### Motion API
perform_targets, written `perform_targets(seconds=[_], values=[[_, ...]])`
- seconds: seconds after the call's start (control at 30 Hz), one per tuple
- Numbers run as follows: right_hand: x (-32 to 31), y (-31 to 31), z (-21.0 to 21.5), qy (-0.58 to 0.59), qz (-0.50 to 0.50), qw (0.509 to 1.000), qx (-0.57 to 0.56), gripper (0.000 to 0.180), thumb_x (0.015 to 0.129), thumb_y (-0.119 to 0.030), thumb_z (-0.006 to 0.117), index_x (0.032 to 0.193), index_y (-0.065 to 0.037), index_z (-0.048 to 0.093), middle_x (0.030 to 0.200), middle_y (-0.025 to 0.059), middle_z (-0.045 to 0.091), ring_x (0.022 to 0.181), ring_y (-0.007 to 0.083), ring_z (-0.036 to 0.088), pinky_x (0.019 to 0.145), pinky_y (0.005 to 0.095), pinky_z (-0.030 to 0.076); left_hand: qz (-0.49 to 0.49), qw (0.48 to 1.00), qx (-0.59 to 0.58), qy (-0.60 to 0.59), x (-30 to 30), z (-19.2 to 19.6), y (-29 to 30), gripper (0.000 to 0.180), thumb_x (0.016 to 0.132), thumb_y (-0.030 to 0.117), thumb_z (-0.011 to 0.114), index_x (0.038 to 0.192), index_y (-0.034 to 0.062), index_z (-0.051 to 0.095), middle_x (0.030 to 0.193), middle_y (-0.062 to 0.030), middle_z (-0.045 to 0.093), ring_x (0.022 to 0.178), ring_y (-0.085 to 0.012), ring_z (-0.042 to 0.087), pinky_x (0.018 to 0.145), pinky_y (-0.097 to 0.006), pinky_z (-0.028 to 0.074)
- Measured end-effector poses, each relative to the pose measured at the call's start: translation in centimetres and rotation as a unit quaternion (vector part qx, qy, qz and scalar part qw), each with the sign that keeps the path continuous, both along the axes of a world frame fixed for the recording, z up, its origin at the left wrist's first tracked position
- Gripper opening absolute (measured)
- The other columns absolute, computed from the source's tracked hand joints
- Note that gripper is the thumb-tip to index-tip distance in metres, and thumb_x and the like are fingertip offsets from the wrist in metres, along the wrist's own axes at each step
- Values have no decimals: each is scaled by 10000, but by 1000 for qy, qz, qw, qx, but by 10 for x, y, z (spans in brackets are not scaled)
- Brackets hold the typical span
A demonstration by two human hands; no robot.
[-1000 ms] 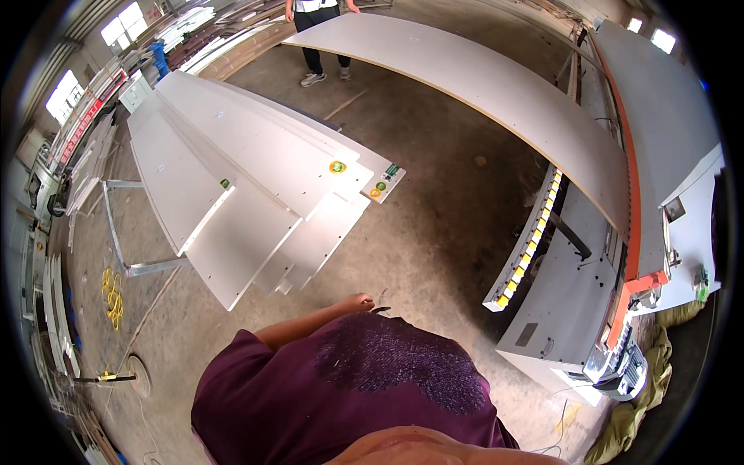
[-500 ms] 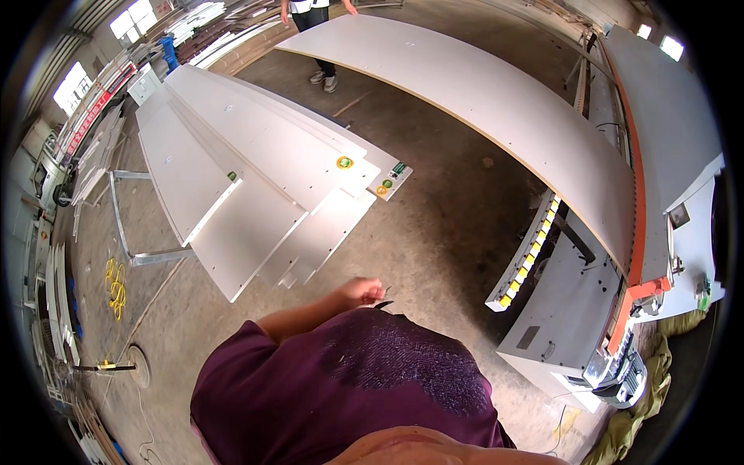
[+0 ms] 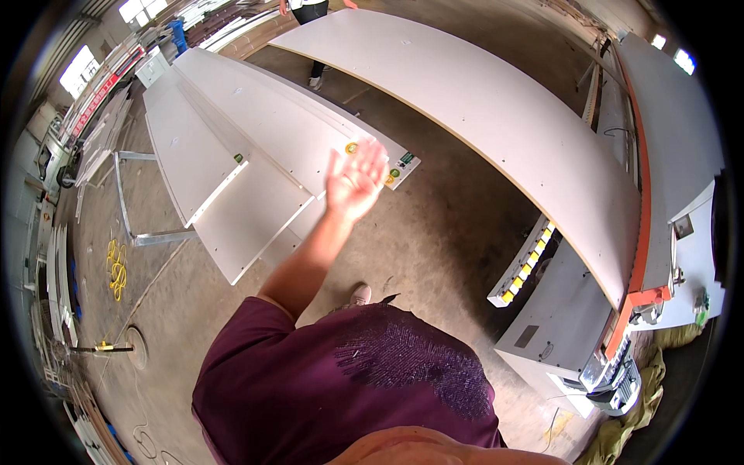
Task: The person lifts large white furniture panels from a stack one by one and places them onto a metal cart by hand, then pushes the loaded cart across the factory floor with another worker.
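Note:
My left hand (image 3: 356, 186) is raised in front of me, palm up with the fingers spread, and holds nothing. In the picture it overlaps the near right end of a stack of white panels (image 3: 256, 116); I cannot tell whether it touches them. Round yellow and green stickers mark that end. To the right, a long white panel (image 3: 480, 101) with a brown edge reaches from the far side to a grey machine (image 3: 558, 310) with an orange rail (image 3: 642, 232). A co-worker (image 3: 310, 11) stands at its far end, with a hand beside the panel's edge. My right hand is out of view.
A support arm with yellow and white rollers (image 3: 523, 267) juts from the machine under the long panel. Beneath the stack is a metal frame (image 3: 124, 198). On the floor at left lie a yellow cord (image 3: 116, 271) and a round base (image 3: 136, 347).
My left hand has swung forward and up from close to my body, opening its fingers. One of my shoes has come into sight. The co-worker has shifted slightly left.

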State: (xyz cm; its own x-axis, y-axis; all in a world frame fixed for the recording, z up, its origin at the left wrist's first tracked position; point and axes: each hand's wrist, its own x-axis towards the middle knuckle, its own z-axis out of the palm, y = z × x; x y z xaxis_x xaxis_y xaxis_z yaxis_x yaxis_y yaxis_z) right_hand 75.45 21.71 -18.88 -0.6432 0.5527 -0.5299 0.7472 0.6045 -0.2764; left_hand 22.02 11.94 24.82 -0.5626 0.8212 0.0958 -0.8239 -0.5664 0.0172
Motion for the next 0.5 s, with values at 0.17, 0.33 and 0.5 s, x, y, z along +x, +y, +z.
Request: perform_targets(seconds=[0.17,0.33,0.5], values=[[12,4,33,157,-142,962,-174,167,875,-204,557,957,-65,599,867,127,688,748,268,692,638,352,571,-15,999,5,36,27,18,13,564,968,497,436,1306,51,504,1299,-123,572,1261,-272,491,1085,-433,349],[37,14,15,250,-432,782,-373,144,874,-186,562,938,-61,595,827,74,694,699,184,688,591,285,559,-24,999,-16,41,16,3,25,439,977,426,472,1186,62,597,1120,-91,680,1074,-226,621,988,-391,437],[45,-9,9,139,-94,984,-63,168,865,-225,554,898,-61,576,893,119,689,815,262,688,702,338,550,-102,914,-392,12,78,-117,27,550,924,423,578,1289,32,448,1171,-98,588,1119,-233,552,1009,-393,411]])
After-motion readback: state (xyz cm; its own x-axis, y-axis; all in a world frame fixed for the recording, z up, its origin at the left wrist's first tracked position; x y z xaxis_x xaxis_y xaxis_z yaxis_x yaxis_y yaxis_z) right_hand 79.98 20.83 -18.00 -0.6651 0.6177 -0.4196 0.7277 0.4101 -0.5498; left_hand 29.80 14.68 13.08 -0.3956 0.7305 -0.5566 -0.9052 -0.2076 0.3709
